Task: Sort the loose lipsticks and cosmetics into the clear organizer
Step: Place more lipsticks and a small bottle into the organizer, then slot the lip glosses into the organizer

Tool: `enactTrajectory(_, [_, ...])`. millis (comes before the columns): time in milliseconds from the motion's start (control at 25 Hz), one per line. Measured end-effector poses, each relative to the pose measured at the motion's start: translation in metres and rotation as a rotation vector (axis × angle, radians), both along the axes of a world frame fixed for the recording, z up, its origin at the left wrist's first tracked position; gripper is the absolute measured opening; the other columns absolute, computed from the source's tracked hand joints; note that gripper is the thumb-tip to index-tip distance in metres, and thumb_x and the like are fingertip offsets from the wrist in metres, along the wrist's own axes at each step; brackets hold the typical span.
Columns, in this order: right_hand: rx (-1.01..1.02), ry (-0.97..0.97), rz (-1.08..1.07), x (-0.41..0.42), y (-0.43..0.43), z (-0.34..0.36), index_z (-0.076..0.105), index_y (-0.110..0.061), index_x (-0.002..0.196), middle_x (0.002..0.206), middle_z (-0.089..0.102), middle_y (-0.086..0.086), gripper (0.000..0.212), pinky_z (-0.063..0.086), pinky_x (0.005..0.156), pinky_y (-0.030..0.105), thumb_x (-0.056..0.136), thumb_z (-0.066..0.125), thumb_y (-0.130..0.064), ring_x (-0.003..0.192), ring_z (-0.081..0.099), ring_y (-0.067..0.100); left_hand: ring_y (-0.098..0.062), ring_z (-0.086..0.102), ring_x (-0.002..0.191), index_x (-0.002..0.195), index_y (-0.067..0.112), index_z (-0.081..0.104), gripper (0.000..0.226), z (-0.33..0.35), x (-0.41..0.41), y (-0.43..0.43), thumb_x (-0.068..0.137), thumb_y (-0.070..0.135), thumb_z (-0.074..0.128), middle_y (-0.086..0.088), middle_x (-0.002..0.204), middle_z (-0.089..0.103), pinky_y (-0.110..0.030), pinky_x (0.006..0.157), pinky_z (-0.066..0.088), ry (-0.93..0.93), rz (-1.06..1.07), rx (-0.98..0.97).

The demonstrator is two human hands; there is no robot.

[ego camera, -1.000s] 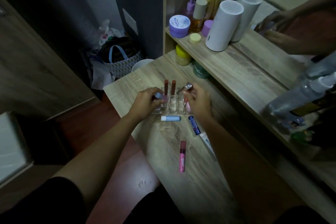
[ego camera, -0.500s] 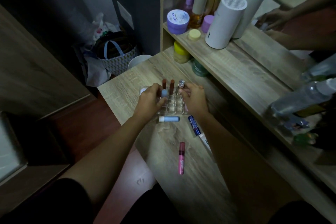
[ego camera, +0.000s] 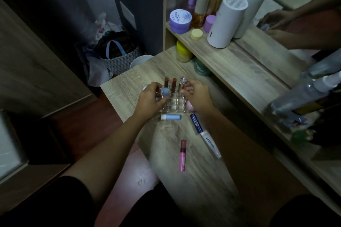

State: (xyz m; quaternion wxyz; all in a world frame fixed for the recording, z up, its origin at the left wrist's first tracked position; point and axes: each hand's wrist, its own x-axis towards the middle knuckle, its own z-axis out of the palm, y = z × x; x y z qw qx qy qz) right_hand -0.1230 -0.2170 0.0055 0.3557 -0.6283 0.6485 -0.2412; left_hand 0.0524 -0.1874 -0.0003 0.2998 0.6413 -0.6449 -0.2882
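A clear organizer (ego camera: 173, 106) with a grid of slots stands on the wooden table (ego camera: 193, 180). Two brown lipsticks (ego camera: 170, 84) stand upright in its back row. Beside them stands a clear-capped tube (ego camera: 181, 84); the fingers of my right hand (ego camera: 196, 96) are on it. My left hand (ego camera: 152, 98) holds a light blue stick (ego camera: 36, 92) over a left slot. Loose in front lie a light blue balm (ego camera: 170, 117), a dark blue Nivea stick (ego camera: 196, 122), a white lip tube (ego camera: 210, 143) and a pink lip gloss (ego camera: 182, 155).
A raised shelf (ego camera: 230, 64) on the right carries a purple jar (ego camera: 180, 21), bottles and a white cylinder (ego camera: 226, 21) before a mirror. Yellow-lidded (ego camera: 182, 51) and green (ego camera: 201, 69) jars sit under it. A bag (ego camera: 118, 53) and white bin (ego camera: 141, 61) stand beyond the table's far edge.
The clear-capped tube went from tilted in my right hand to upright in the organizer's back row. My left hand stayed at the left slots with the blue stick.
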Motion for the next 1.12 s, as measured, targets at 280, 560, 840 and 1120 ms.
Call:
enactTrajectory(280, [-0.071, 0.030, 0.027, -0.025, 0.032, 0.020, 0.046, -0.005, 0.134, 0.123, 0.062, 0.013, 0.047, 0.051, 0.097, 0.036, 0.089, 0.059, -0.005, 0.106, 0.062, 0.023, -0.019, 0.059, 0.076, 0.105, 0.005, 0.054, 0.032, 0.015, -0.008, 0.028, 0.080, 0.012, 0.072, -0.011, 0.087, 0.061, -0.033, 0.072, 0.052, 0.035, 0.049, -0.071])
enactTrajectory(560, [-0.074, 0.094, -0.041, -0.055, 0.098, -0.003, 0.059, -0.007, 0.122, 0.111, 0.067, 0.015, 0.034, 0.055, 0.089, 0.036, 0.088, 0.058, -0.003, 0.093, 0.063, 0.019, -0.024, 0.059, 0.077, 0.102, -0.001, 0.055, 0.027, -0.001, -0.031, 0.081, 0.082, 0.012, 0.069, -0.013, 0.086, 0.062, -0.034, 0.071, 0.047, 0.023, -0.002, 0.002])
enactTrajectory(840, [0.194, 0.360, -0.095, -0.068, 0.147, -0.041, 0.050, -0.008, 0.129, 0.129, 0.055, 0.017, 0.037, 0.047, 0.100, 0.046, 0.093, 0.054, -0.017, 0.118, 0.054, 0.030, -0.030, 0.061, 0.084, 0.100, 0.005, 0.055, 0.039, -0.038, -0.069, 0.127, 0.082, 0.036, 0.069, -0.015, 0.094, 0.066, -0.035, 0.070, 0.047, -0.101, -0.105, 0.311])
enactTrajectory(1120, [0.124, 0.121, -0.073, -0.076, 0.146, -0.030, 0.061, -0.005, 0.116, 0.112, 0.066, 0.019, 0.032, 0.055, 0.088, 0.044, 0.085, 0.066, -0.010, 0.097, 0.065, 0.029, -0.026, 0.063, 0.086, 0.115, 0.012, 0.054, 0.047, -0.023, -0.056, 0.113, 0.075, 0.022, 0.074, -0.011, 0.095, 0.066, -0.033, 0.077, 0.051, 0.017, -0.106, 0.350])
